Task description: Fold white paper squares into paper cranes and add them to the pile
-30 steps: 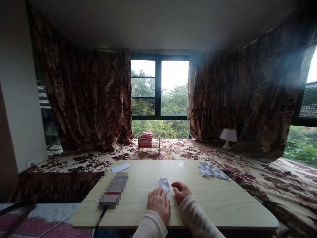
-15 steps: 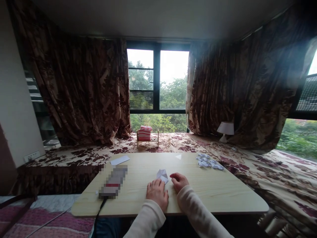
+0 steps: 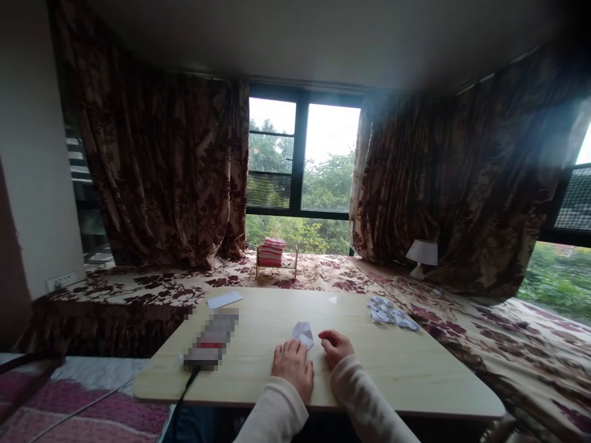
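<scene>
Table: pale wood, lower centre of the frame.
Left hand: flat, palm down, fingertips pressing the near edge of the folded paper.
Right hand: loosely curled just right of it; whether it pinches the edge cannot be told.
Heap of paper pieces: right of centre, well apart.
Folded paper: white, between the hands, centre. Likely light, thin and easily creased; best taken at a folded edge.
Hands and paper lie as they did half a second ago.
</scene>
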`<state>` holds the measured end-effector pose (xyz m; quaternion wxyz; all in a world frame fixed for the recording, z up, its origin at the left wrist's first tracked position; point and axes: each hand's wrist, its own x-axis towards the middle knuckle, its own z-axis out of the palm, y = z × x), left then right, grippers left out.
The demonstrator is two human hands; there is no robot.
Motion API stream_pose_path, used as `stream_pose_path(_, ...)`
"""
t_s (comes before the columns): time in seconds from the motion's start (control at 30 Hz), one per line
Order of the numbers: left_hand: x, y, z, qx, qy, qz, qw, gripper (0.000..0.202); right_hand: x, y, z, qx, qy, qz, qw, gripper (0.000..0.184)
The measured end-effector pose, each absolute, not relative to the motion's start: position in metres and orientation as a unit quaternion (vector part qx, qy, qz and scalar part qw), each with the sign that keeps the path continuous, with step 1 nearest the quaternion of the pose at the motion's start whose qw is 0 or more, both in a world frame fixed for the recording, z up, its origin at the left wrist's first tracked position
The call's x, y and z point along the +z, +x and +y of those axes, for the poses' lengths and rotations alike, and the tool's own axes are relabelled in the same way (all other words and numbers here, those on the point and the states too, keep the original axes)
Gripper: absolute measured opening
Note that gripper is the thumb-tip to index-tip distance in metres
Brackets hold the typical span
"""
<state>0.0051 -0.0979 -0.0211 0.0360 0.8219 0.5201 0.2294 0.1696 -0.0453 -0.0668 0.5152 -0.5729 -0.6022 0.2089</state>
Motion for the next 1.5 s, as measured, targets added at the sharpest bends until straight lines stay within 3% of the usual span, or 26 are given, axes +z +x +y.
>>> stream_pose_path(0.3, -0.018, 0.0, -0.102, 0.21, 0.837, 0.503, 0.045, 0.037, -0.048, 0.17, -0.074, 0.234, -0.538, -0.605, 0.539, 0.019)
stream_pose_path(0.43, -0.018, -0.004, -0.101, 0.191, 0.845, 0.493, 0.081, 0.039, -0.043, 0.175, -0.086, 0.26, -0.555, -0.602, 0.512, 0.022)
stream_pose_path(0.6, -0.015, -0.004, -0.098, 0.212, 0.859, 0.465, 0.038, 0.038, -0.03, 0.176, -0.09, 0.271, -0.558, -0.627, 0.471, 0.017)
stream_pose_path(0.9, -0.009, -0.003, -0.082, 0.209, 0.86, 0.463, 0.04, 0.032, -0.021, 0.184, -0.031, 0.177, -0.56, -0.729, 0.352, 0.018)
stream_pose_path(1.23, -0.019, -0.006, -0.076, 0.189, 0.868, 0.459, 0.029, 0.035, -0.022, 0.171, -0.024, 0.13, -0.519, -0.779, 0.327, 0.015)
stream_pose_path(1.5, -0.014, -0.003, -0.077, 0.214, 0.853, 0.474, 0.048, 0.035, -0.016, 0.168, -0.027, 0.193, -0.505, -0.776, 0.326, 0.01)
